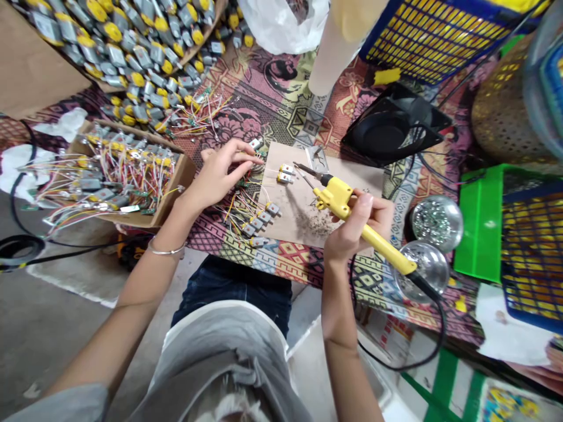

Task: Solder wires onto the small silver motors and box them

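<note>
Soldering iron (352, 214) is gripped in closed right hand (356, 225), tip aimed upper left at small motors (285, 173) at frame centre. Left hand (222, 173), fingers loosely pinched on wired parts, is nearer them.

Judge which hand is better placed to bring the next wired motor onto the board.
Left, probably. The left hand already rests fingertips on the wired motors beside the board, while the right hand is gripping the yellow soldering iron.
</note>
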{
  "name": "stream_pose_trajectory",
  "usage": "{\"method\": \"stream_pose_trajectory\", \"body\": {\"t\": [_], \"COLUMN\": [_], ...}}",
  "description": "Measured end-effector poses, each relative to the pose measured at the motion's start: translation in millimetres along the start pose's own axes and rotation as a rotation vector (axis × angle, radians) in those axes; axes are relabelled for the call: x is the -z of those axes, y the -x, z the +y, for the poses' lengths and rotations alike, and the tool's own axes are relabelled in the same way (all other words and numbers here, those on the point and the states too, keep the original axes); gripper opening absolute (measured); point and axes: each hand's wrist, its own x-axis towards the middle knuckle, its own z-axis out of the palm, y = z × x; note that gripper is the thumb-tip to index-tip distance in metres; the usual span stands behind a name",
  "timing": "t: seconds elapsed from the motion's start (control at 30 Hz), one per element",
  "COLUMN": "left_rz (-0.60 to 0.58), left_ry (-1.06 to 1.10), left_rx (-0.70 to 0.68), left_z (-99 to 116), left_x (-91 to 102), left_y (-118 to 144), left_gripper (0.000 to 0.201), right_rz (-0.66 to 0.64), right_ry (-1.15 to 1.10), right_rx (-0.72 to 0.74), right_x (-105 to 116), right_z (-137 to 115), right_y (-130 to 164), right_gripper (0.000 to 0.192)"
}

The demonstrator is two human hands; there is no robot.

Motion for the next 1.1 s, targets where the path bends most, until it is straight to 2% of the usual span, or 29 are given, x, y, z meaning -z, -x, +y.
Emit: {"method": "stream_pose_trajectory", "body": {"t": [0.17,0.33,0.43,0.57,0.63,0.87,1.1], "left_rz": [0.093,0.130,0.096,0.081,0.071,0.054,0.069], "left_ry": [0.030,-0.016,-0.110,-0.268,-0.311,-0.308,-0.291], "left_rx": [0.018,0.074,0.057,0.025,-0.008,-0.016,-0.006], "left_z": [-6.1,-8.5,-9.8,-9.7,-10.1,-21.1,-20.7], "left_x": [-3.4,-0.9,1.5,6.0,7.9,4.5,7.3], "left_y": [0.0,7.2,8.2,5.7,4.8,2.5,-0.1], "left_gripper": [0.025,0.053,0.046,0.020,0.013,0.031,0.032], "right_rz": [0.005,0.022,0.021,0.034,0.039,0.012,-0.005], "right_ry": [0.044,0.045,0.054,-0.001,-0.010,0.044,0.062], "right_rx": [0.006,0.000,-0.011,-0.045,-0.049,-0.031,-0.035], "right_x": [0.4,1.3,2.3,3.0,3.1,4.7,5.2], "right_z": [-1.3,-3.5,-4.3,-5.3,-6.1,-6.8,-6.3], "right_y": [-0.4,-0.2,-0.1,-0.2,-0.3,0.8,1.5], "right_gripper": [0.040,0.040,0.040,0.040,0.040,0.038,0.038]}}
